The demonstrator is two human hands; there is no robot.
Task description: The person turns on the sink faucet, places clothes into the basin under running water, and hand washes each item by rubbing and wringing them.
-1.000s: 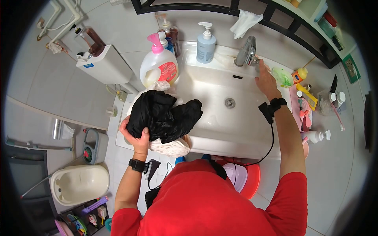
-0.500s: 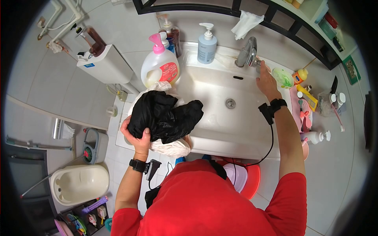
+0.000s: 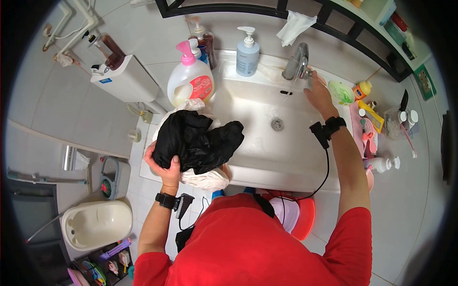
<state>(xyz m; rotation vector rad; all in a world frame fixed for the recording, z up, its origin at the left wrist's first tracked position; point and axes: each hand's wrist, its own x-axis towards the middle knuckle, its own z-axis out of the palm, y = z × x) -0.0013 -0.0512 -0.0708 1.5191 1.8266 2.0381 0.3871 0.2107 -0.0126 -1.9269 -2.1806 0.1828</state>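
A bundled black garment point(image 3: 195, 142) lies over white cloth point(image 3: 207, 180) at the left rim of the sink point(image 3: 248, 174). My left hand point(image 3: 164, 167) is closed on the black garment's near left side, thumb on top. At the back of the sink, my right hand point(image 3: 318, 95) has its fingers at the handle of the grey faucet point(image 3: 298, 62); part of the handle is hidden by them. A thin stream of water runs from the spout toward the drain point(image 3: 277, 124).
A large pump bottle with a pink top point(image 3: 191, 81) and a blue pump bottle point(image 3: 247, 57) stand behind the sink. Right of it are a green soap dish point(image 3: 340, 93) and a yellow bottle point(image 3: 362, 89). A red basin point(image 3: 305, 219) sits below; a baby tub point(image 3: 98, 224) is at left.
Water now runs from the faucet; none was visible before. My right hand has shifted slightly at the handle. My left hand keeps its hold on the black garment.
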